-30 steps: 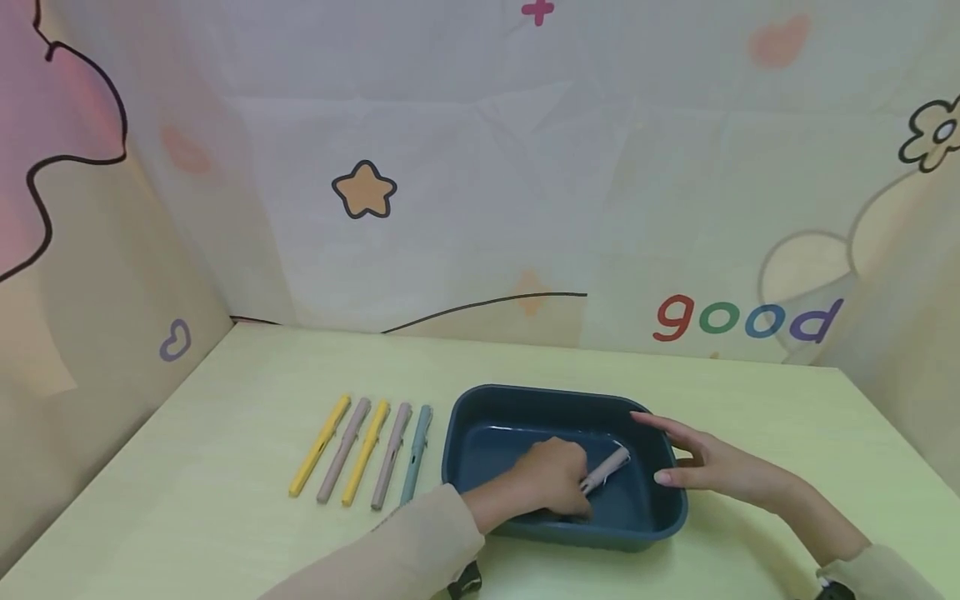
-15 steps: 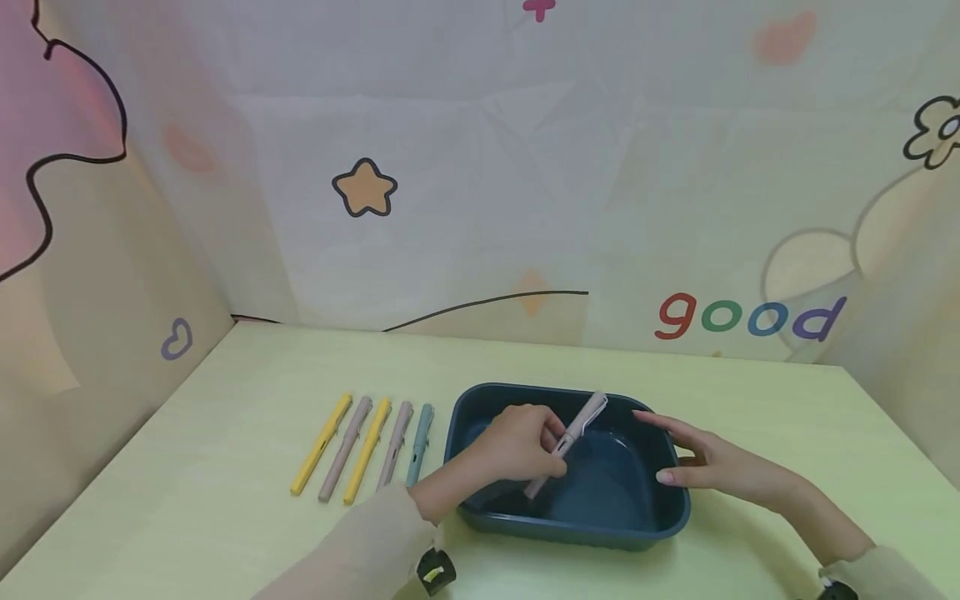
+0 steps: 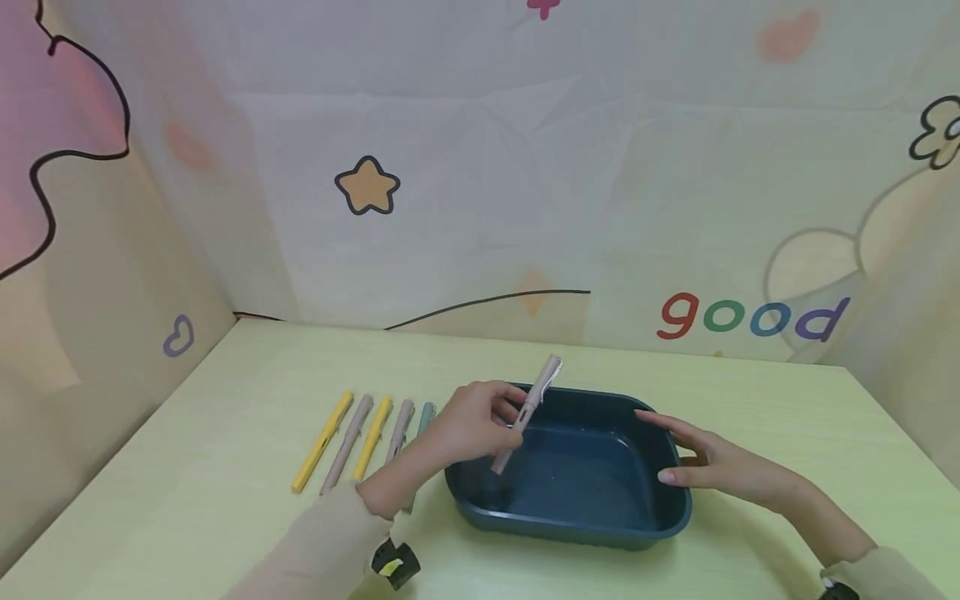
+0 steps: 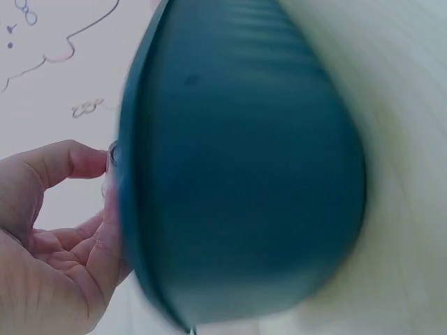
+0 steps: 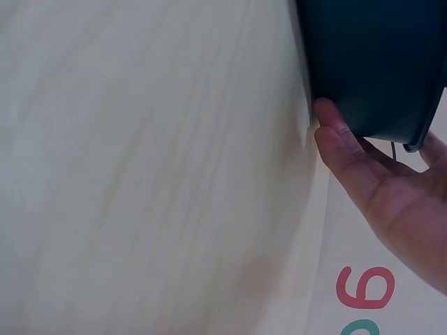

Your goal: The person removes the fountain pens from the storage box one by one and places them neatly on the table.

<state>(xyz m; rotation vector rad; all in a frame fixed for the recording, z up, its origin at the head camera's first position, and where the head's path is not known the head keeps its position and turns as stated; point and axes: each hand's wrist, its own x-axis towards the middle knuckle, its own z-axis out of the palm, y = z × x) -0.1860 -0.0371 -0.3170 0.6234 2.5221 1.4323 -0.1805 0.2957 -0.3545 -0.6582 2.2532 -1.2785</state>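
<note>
My left hand (image 3: 474,421) pinches a pinkish-grey pen (image 3: 547,375) between thumb and fingers, tilted, cap end up. It is over the left part of a dark blue plastic bin (image 3: 570,533). In the left wrist view, the bin's end wall (image 4: 244,160) hides most of the pen beyond the left hand (image 4: 59,244). At the bin's right end, my right hand (image 3: 708,462) holds the rim, thumb on the inner side. The right wrist view shows fingers of the right hand (image 5: 391,181) against the outer wall (image 5: 377,70).
Left of the bin lie several pens side by side: yellow pens (image 3: 322,442), pinkish-grey pens (image 3: 347,442) and a blue pen (image 3: 427,415) partly behind the left forearm. The pale table (image 3: 247,392) meets a printed cloth backdrop (image 3: 480,192) behind.
My left hand has gone from down in the bin, up and to the left, lifting the pinkish-grey pen off the bin's floor. My right hand stays at the rim.
</note>
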